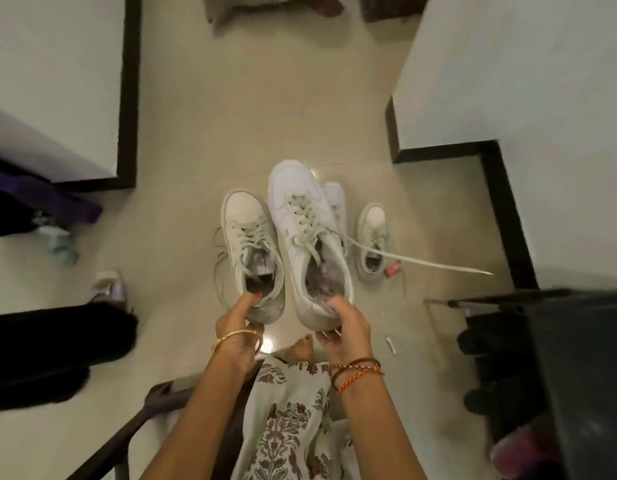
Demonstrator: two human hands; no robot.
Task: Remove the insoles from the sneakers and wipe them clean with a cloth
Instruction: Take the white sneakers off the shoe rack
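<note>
I hold two white sneakers above the tiled floor. My left hand (pixel 238 323) grips the heel of the cream sneaker (pixel 249 244), thumb inside its opening. My right hand (pixel 341 323) grips the heel of the larger white sneaker (pixel 300 216), thumb over the collar; a grey lining or insole shows inside it. One long lace (pixel 421 261) swings out to the right. Two more white sneakers stand on the floor beyond: one (pixel 336 202) mostly hidden behind the held shoe, a small one (pixel 372 237) to the right. No cloth is visible.
White walls with dark skirting (pixel 128 98) close in left and right. A black rack with dark shoes (pixel 542 358) stands at right. Dark bags (pixel 40 341) lie at left. A small pink object (pixel 393 270) lies on the floor. My patterned dress (pixel 286 427) and foot are below.
</note>
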